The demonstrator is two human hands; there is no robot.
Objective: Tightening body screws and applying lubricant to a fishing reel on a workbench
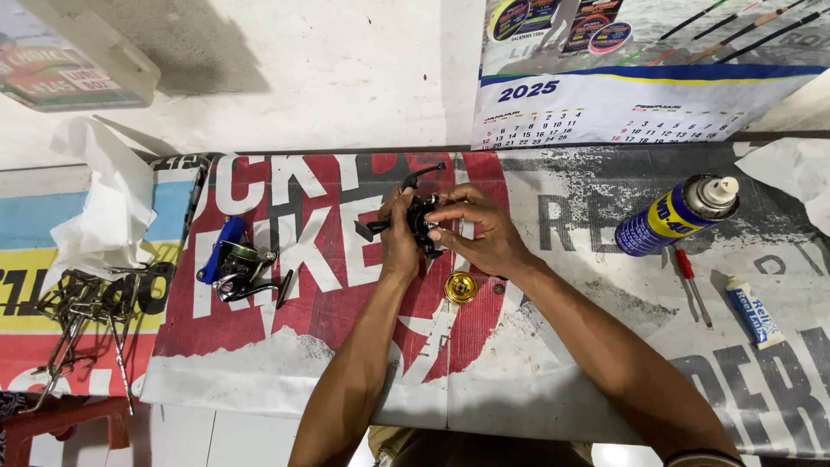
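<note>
Black reel body (421, 218), gold spool (460, 287), blue-and-yellow spray can (670, 219), red-white-black lettered banner (346, 329).

Bare forearms, dark band at the right wrist (705, 457)

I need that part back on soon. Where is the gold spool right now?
In the head view the gold spool lies on the printed banner, just below the right hand and the black reel body.

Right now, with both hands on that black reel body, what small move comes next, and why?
Probably keep the left hand gripping the black reel body while the right hand works its fingertips at the side, since the gold spool already lies off on the printed mat.
</note>
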